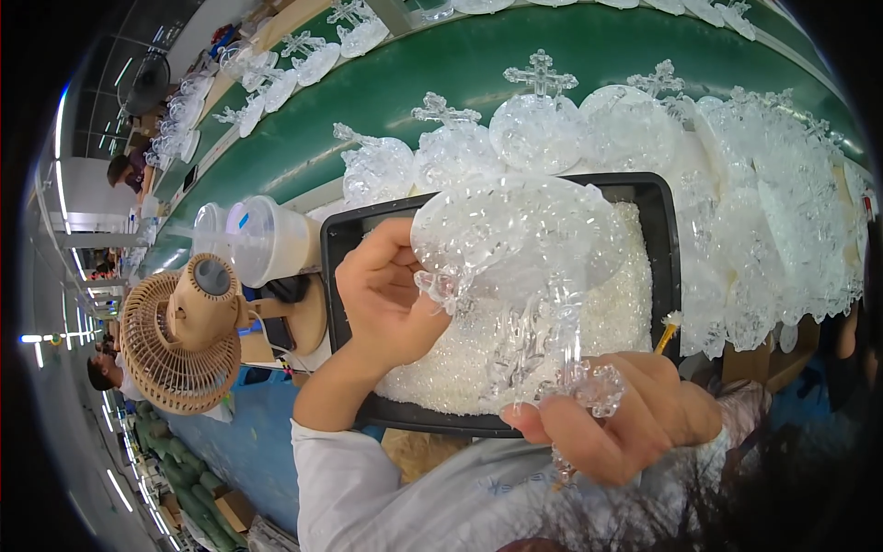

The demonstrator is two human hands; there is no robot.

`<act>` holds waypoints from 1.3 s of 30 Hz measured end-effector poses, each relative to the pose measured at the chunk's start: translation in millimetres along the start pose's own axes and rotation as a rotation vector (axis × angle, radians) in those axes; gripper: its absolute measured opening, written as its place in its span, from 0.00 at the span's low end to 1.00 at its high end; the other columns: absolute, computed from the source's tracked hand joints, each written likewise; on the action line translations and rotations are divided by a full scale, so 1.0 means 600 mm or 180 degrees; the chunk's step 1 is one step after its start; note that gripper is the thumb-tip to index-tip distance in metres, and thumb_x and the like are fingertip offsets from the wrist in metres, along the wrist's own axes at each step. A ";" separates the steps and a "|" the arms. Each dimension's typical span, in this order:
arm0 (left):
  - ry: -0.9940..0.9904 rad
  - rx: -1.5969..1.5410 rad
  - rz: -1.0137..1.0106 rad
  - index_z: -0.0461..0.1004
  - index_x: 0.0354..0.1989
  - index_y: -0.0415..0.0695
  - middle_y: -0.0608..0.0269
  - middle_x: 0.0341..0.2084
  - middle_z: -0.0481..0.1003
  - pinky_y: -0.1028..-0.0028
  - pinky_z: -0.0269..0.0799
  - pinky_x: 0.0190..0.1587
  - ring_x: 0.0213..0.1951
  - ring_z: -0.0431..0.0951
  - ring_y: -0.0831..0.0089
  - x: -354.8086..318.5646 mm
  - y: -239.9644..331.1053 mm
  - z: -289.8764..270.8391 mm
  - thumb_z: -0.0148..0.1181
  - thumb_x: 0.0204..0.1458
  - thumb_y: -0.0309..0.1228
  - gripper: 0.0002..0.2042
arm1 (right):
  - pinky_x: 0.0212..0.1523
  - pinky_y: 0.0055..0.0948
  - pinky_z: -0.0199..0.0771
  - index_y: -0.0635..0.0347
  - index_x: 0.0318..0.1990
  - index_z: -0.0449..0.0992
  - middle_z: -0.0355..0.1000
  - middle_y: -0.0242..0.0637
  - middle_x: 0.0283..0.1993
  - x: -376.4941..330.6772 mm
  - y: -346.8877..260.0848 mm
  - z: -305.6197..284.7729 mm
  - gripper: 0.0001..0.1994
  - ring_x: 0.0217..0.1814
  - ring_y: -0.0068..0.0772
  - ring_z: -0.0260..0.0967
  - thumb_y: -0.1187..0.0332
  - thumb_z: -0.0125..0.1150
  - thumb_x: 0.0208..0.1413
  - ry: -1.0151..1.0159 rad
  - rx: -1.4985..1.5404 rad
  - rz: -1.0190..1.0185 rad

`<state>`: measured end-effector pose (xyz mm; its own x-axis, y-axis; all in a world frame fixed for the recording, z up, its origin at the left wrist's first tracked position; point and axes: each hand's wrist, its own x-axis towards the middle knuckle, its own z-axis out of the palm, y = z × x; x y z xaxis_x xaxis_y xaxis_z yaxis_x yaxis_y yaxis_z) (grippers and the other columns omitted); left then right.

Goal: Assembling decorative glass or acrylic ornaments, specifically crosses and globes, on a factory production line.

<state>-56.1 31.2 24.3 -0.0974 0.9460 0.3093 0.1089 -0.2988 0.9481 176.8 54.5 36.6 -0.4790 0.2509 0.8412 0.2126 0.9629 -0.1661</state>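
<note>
Right hand (635, 419) and left hand (391, 294) gripping clear ornament (515, 248)

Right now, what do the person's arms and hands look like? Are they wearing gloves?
No gloves. Both hands are bare: the left hand and the right hand. The left arm has a white sleeve pushed up the forearm. The right arm's sleeve looks pale and is blurred at the wrist.

Tray (342, 241) sits dead centre, granules (625, 304) heaped in it. Both hands are above it: left hand (386, 294) on the ornament (515, 239) body, right hand (635, 414) nearer, at its cross end. Fan (184, 340) left of the tray, cups (267, 239) just behind the fan. More ornaments (538, 129) line up behind and right, conveyor belt (441, 64) beyond.
</note>
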 end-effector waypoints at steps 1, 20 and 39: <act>-0.0035 -0.0023 -0.0059 0.69 0.47 0.30 0.60 0.37 0.77 0.78 0.72 0.44 0.40 0.77 0.79 0.000 -0.002 -0.001 0.60 0.45 0.21 0.18 | 0.13 0.15 0.58 0.59 0.35 0.74 0.67 0.36 0.20 -0.001 -0.001 0.000 0.08 0.16 0.20 0.64 0.65 0.66 0.55 0.0001 -0.0028 0.0019; 0.0243 0.0257 -0.0153 0.68 0.45 0.36 0.65 0.35 0.75 0.82 0.71 0.38 0.36 0.75 0.83 -0.008 -0.015 0.023 0.63 0.41 0.17 0.19 | 0.14 0.14 0.55 0.56 0.37 0.76 0.66 0.38 0.21 -0.015 -0.005 0.004 0.09 0.16 0.18 0.60 0.75 0.54 0.49 -0.0301 0.0071 -0.0220; -0.0047 0.0145 -0.0077 0.57 0.50 0.38 0.59 0.41 0.70 0.78 0.71 0.42 0.41 0.74 0.78 -0.020 -0.006 0.031 0.59 0.43 0.15 0.25 | 0.14 0.15 0.56 0.58 0.34 0.75 0.68 0.41 0.22 -0.013 -0.016 0.003 0.09 0.16 0.21 0.61 0.65 0.68 0.52 -0.0109 0.0076 -0.0001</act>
<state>-37.2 23.0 15.7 -0.0859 0.9547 0.2848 0.1516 -0.2700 0.9509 176.7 43.6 30.8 -0.5079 0.2535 0.8233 0.1924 0.9650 -0.1785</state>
